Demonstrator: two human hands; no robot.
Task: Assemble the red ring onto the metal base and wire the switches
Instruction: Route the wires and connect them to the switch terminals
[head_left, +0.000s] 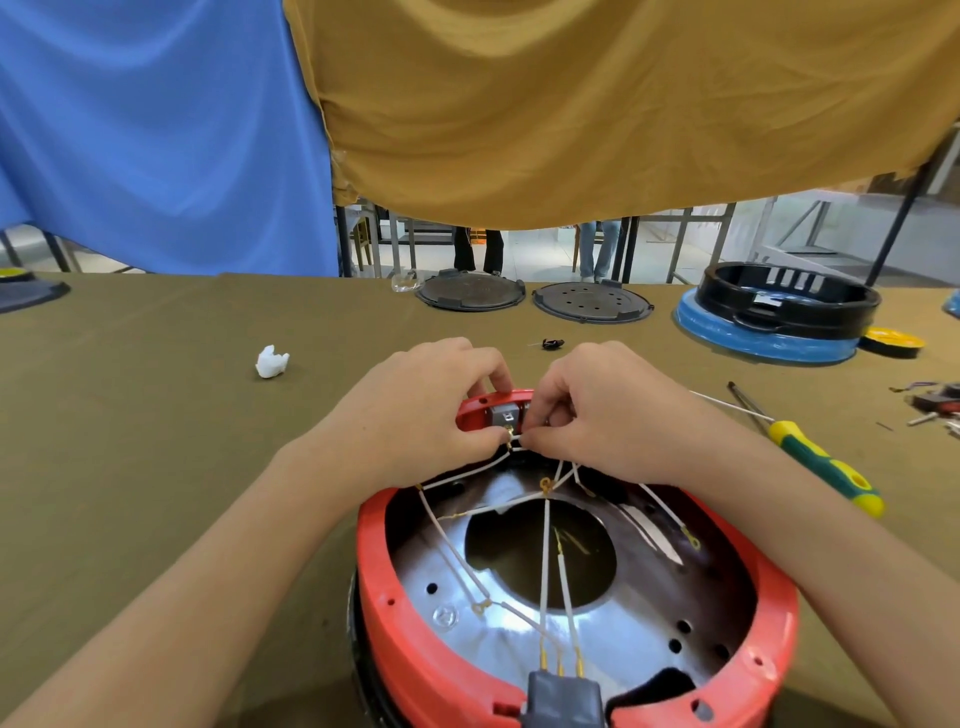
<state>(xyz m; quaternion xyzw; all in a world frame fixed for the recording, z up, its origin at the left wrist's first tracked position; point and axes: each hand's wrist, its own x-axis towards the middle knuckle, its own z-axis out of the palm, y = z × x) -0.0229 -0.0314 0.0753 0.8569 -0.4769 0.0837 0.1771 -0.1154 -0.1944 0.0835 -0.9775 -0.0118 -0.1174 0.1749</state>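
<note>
The red ring (405, 618) sits around the shiny metal base (639, 618) at the bottom centre. Several white wires (545, 561) with brass terminals cross the base to a dark connector block (563, 696) at the near edge. At the ring's far side stand grey switches (503, 414). My left hand (415, 415) grips the ring's far rim by the switches and pinches a wire end. My right hand (608, 415) pinches a white wire terminal right beside a switch. The fingertips hide the joint itself.
A green-and-yellow screwdriver (821, 462) lies to the right, with small loose parts (935, 402) beyond it. Two dark round lids (470, 293) (592, 302) and a black ring on a blue base (779, 312) sit at the table's far edge. A white crumpled scrap (271, 361) lies left. Cloth hangs ahead.
</note>
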